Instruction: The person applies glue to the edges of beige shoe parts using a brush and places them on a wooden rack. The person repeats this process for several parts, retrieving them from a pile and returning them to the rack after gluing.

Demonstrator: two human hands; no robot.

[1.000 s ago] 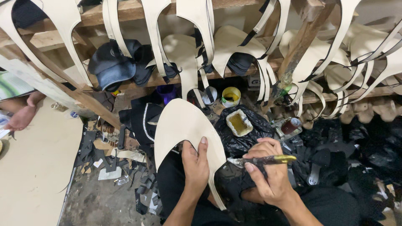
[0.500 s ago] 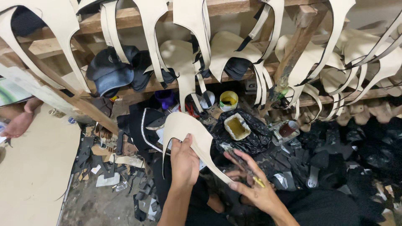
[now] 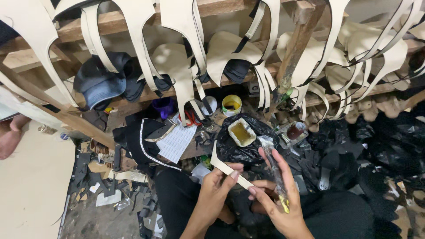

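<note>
My left hand (image 3: 216,188) grips a cream leather shoe-upper piece (image 3: 223,167), which is turned edge-on and shows as a narrow strip. My right hand (image 3: 276,194) supports the strip's lower end with its fingertips and holds a thin brush with a yellow handle (image 3: 275,170) between the fingers. Just beyond the hands, a small cream tub of yellowish glue (image 3: 241,132) sits on a black plastic bag (image 3: 239,148).
Many cream uppers (image 3: 181,66) hang from a wooden rack (image 3: 146,24) overhead. A yellow pot (image 3: 232,105), a purple cup (image 3: 163,106), a brown jar (image 3: 296,131), white paper (image 3: 177,140), dark caps (image 3: 99,84) and black scraps lie around. Another person's foot (image 3: 11,137) is at left.
The cream piece was held flat and broad a second ago; it has been turned edge-on and lowered. My right hand has shifted its brush grip and come under the strip's end.
</note>
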